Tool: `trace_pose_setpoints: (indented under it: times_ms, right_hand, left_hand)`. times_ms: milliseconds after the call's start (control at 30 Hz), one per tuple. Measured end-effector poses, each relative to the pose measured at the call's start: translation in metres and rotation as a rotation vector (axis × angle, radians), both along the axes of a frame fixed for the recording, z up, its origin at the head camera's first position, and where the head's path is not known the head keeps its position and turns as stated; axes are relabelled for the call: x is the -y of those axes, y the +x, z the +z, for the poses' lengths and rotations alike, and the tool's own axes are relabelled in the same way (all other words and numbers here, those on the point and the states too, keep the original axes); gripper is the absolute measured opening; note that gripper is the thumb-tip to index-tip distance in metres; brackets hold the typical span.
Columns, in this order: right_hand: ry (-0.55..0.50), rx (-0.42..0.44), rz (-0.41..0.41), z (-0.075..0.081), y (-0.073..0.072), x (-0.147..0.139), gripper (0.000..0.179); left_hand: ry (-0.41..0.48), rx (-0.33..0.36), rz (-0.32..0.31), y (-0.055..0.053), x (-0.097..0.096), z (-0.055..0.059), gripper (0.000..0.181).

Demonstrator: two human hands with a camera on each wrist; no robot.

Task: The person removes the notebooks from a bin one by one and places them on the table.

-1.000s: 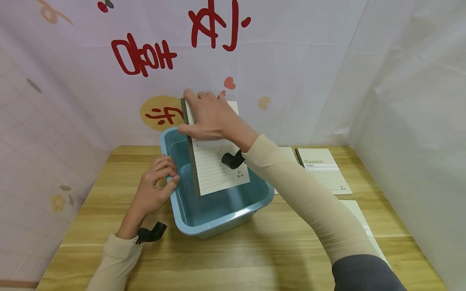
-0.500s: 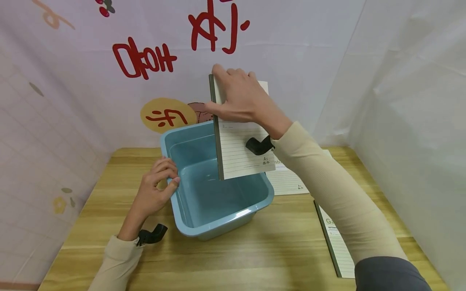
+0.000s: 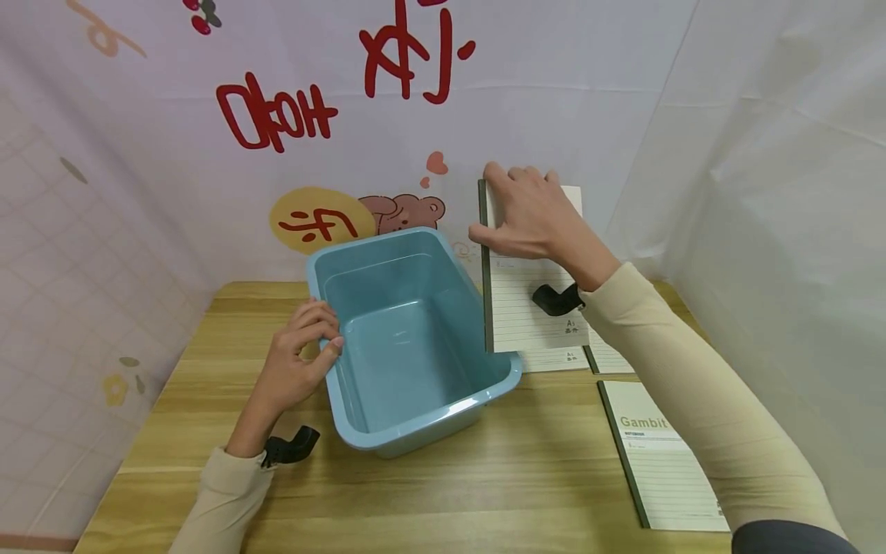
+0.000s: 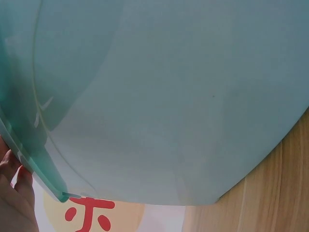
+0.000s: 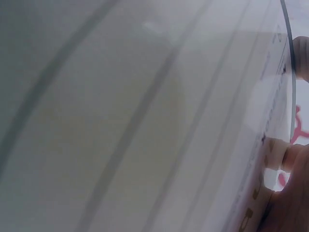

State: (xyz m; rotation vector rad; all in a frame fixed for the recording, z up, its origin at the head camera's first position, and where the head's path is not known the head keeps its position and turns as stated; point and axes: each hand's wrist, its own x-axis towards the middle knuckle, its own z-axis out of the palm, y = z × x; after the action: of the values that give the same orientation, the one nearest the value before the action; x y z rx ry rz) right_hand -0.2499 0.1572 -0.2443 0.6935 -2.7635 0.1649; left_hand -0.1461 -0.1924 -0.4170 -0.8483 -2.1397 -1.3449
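Note:
My left hand (image 3: 298,346) grips the left rim of a light blue plastic tub (image 3: 415,423), its fingers curled at the edge. In the left wrist view the tub's outer wall (image 4: 154,116) fills most of the frame, with fingertips (image 4: 24,186) at the rim. My right hand (image 3: 529,215) holds a lined notebook (image 3: 515,308) with a dark spine by its upper part. The notebook hangs upright just past the tub's right side, overlapping the tub's rim in the head view. Close up in the right wrist view, its ruled cover (image 5: 140,121) blurs past the fingers (image 5: 292,159).
A "Gambit" notebook (image 3: 664,462) lies on the wooden table (image 3: 443,500) at the right front. Two more notebooks, one pale notebook (image 3: 557,360) and another (image 3: 612,359), lie behind it, partly covered. White printed curtains (image 3: 526,100) enclose the back and sides.
My right hand has carried the notebook rightward, from over the tub's inside to beyond its right side. My left hand has stayed on the rim, and the tub has stayed in place.

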Motion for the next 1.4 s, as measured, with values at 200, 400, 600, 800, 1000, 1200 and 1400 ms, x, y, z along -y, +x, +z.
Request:
trace_pose_setpoints:
  times_ms: [200, 400, 600, 800, 1000, 1200, 1400]
  right_hand:
    - [0.013, 0.030, -0.037, -0.030, 0.007, -0.029, 0.060]
    - [0.001, 0.073, -0.082, -0.049, 0.016, -0.054, 0.049]
    - [0.010, 0.096, -0.104, -0.071, 0.025, -0.073, 0.050]
    - [0.035, 0.159, -0.102, -0.102, 0.038, -0.083, 0.051]
    - [0.078, 0.205, -0.097, -0.137, 0.055, -0.081, 0.061]
    - [0.104, 0.212, -0.074, -0.173, 0.074, -0.077, 0.060]
    - [0.119, 0.241, -0.057, -0.203, 0.092, -0.075, 0.060]
  left_hand:
    - [-0.012, 0.008, 0.011, 0.000, 0.002, -0.003, 0.026]
    - [-0.006, -0.011, 0.005, -0.001, 0.000, -0.002, 0.026]
    - [0.001, -0.017, 0.001, 0.000, -0.001, -0.001, 0.026]
    - [-0.003, 0.005, 0.005, 0.000, 0.000, -0.002, 0.026]
    - [-0.005, 0.011, 0.008, -0.001, 0.001, -0.003, 0.025]
    - [0.001, 0.000, 0.004, -0.001, -0.002, -0.003, 0.024]
    - [0.010, -0.010, 0.005, -0.002, -0.004, -0.003, 0.026]
